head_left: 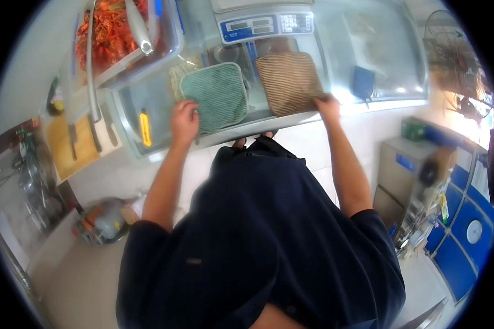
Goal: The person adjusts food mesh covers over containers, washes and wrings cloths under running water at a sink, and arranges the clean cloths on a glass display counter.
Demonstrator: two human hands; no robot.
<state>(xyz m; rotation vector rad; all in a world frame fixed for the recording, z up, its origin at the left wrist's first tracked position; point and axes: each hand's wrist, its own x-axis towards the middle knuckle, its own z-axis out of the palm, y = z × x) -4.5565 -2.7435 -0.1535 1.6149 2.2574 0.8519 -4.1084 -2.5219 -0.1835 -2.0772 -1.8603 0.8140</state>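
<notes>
A green ribbed cloth (215, 97) lies flat on the glass counter, and a brown ribbed cloth (288, 82) lies to its right. At the green cloth's left edge is my left hand (185, 122), its fingers bent; whether they grip the cloth is unclear. My right hand (327, 107) is closed on the lower right corner of the brown cloth. Between the two cloths there is a narrow gap. Further left on the counter lies a yellow cutter (144, 127).
A blue-and-white scale (266, 26) stands behind the cloths. At the back left, a tub (173, 44) holds red crayfish and metal utensils. Knives lie on a yellow board (71, 143) at left. A dark blue object (363, 82) is at right, beyond it a fan (456, 55).
</notes>
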